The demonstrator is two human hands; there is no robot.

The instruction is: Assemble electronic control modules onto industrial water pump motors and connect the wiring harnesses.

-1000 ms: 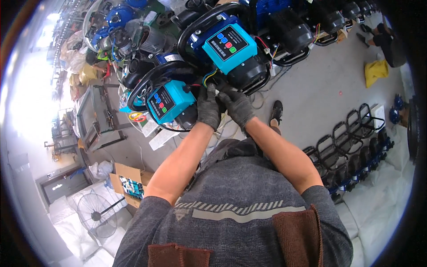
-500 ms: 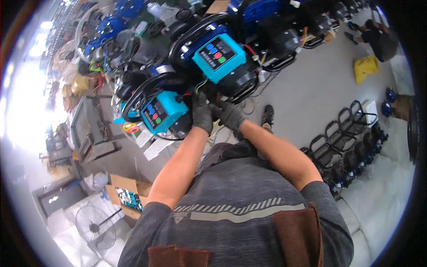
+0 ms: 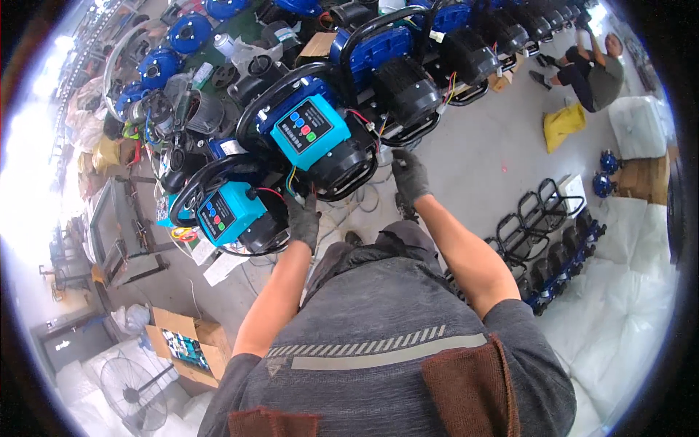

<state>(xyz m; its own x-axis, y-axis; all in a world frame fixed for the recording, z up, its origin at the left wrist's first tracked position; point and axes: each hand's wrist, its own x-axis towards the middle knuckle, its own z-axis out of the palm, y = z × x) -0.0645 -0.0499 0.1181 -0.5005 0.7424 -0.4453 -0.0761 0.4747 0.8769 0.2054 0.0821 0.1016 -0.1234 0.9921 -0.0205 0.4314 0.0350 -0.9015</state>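
My left hand (image 3: 303,221), in a dark grey glove, is at a yellow-green wire (image 3: 292,179) hanging from a teal control box (image 3: 311,135) with coloured buttons. Its fingers are closed around the wire's lower end, partly hidden. That box sits on a black motor (image 3: 341,169) with a black tube frame. On the left, a second teal control box (image 3: 231,211) sits on another black motor (image 3: 266,228), close to my left hand. My right hand (image 3: 411,177), gloved alike, is right of the middle motor, apart from it. Its fingers are bent and loosely parted, with nothing visible in them.
More black motors (image 3: 408,96) with blue parts (image 3: 376,57) stretch to the far right. Loose cables (image 3: 357,211) lie on the floor. Black frames (image 3: 518,222) stand at right, near a yellow bag (image 3: 563,125). Another person (image 3: 598,76) crouches beyond. A cardboard box (image 3: 175,320) and fan (image 3: 131,393) stand lower left.
My hands were together at the wires between the two teal boxes. The right hand has moved away to the right; the left stays by the wires. The view has shifted.
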